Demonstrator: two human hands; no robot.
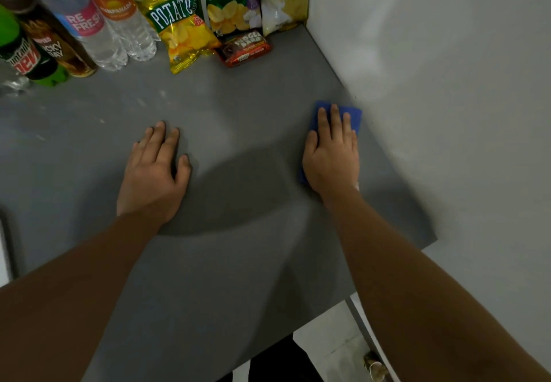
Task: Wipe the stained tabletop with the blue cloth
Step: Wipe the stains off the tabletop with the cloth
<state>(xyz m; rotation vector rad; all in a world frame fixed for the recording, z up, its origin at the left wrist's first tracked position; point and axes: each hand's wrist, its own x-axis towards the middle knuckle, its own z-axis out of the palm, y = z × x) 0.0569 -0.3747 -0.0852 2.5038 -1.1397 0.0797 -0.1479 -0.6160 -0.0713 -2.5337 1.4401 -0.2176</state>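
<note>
The grey tabletop [238,262] fills most of the view, with faint pale smears [162,95] at its far left. A folded blue cloth [354,116] lies flat near the table's right edge, close to the wall. My right hand [332,155] presses palm-down on the cloth and covers most of it; only its far end and a sliver by my thumb show. My left hand [155,170] rests flat on the bare table to the left, fingers slightly apart, holding nothing.
Along the back stand several drink bottles [80,20] at the left, chip bags [179,26] in the middle and a small brown snack pack [244,47]. A white wall [447,83] borders the table's right side. The near edge drops to the floor [334,349].
</note>
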